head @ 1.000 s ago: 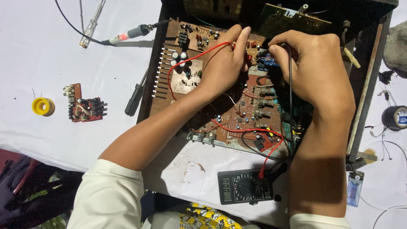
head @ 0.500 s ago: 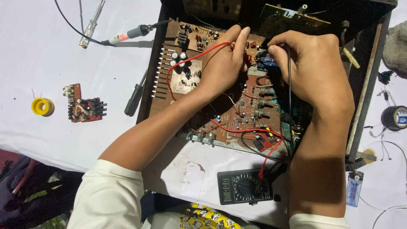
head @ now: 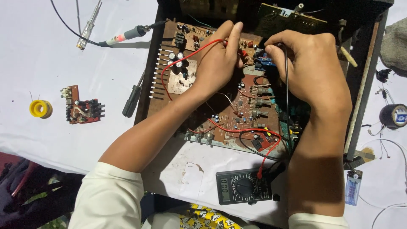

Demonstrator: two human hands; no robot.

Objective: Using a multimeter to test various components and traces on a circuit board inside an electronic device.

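**Two hands probing a brown board**

Over the middle of the desk, inside a dark open case, lies the board: brown, crowded with small parts, a row of dark capacitors near its left edge and knobbed parts along its right half. The left hand has its grip closed on a red probe, fingers pinched at the tip, with the red lead looping away to the left. The right hand has its grip closed on a black probe, mostly hidden under the fingers; its black lead runs down along the palm. Both tips meet the board near its top edge.

Counted: two hands, two leads, one meter below the board, one small board lying apart on the left, one yellow reel beside it, one black screwdriver, one soldering iron, one roll of black tape at the right.
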